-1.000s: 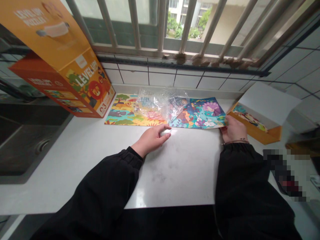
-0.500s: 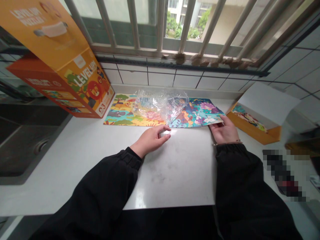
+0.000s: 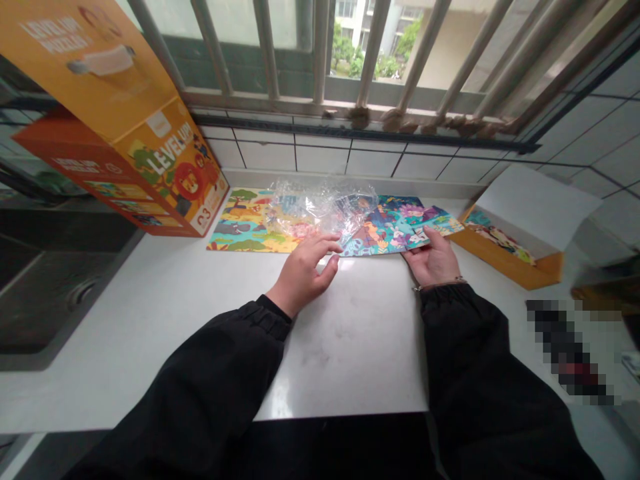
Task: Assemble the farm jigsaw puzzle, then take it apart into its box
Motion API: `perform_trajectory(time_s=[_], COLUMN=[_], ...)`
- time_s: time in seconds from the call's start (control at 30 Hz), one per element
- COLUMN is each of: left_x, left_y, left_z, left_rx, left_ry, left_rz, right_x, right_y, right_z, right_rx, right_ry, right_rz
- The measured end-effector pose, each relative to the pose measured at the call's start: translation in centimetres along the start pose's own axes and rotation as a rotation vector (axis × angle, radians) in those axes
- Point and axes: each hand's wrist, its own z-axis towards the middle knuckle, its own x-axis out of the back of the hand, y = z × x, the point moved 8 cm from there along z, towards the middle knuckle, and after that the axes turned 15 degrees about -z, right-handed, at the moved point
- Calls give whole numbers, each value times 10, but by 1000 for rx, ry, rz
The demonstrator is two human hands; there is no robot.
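Note:
Pinched between the thumb and fingers of my right hand (image 3: pixel 434 261) is the near right edge of a blue-purple jigsaw puzzle (image 3: pixel 387 241) with animal pictures, slightly raised at that edge. My left hand (image 3: pixel 309 272) is open, its fingers curved and the thumb apart, over the front edge where the two puzzles meet. A yellow-green jigsaw puzzle (image 3: pixel 245 230) with a savanna scene lies flat to the left. Crumpled clear plastic wrap (image 3: pixel 317 207) covers the inner parts of both puzzles.
An orange puzzle box (image 3: pixel 175 167) stands at the left with its lid up, beside a dark sink (image 3: pixel 30 280). On the right is an open yellow box (image 3: pixel 515 260) with colourful pieces inside. Behind the white counter (image 3: pixel 345 347) are a tiled wall and window bars.
My right hand has slid left along the blue puzzle's near edge, and more of its right corner now shows. My left hand has moved slightly up, closer to the puzzles.

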Motion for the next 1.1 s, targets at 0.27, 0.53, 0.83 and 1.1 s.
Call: perform_trajectory(time_s=[0.27, 0.53, 0.83, 1.1], left_x=[-33, 6, 68, 37], left_y=[-45, -62, -48, 12], left_z=[12, 13, 5, 7], left_rx=[196, 331, 230, -104], left_ry=[-190, 10, 370, 270], left_rz=[364, 436, 511, 241], right_x=[-18, -17, -4, 13], right_y=[10, 12, 11, -6], right_z=[5, 11, 10, 6], right_rx=[44, 73, 27, 127], right_ry=[79, 108, 214, 302], right_rz=[-18, -29, 8, -22])
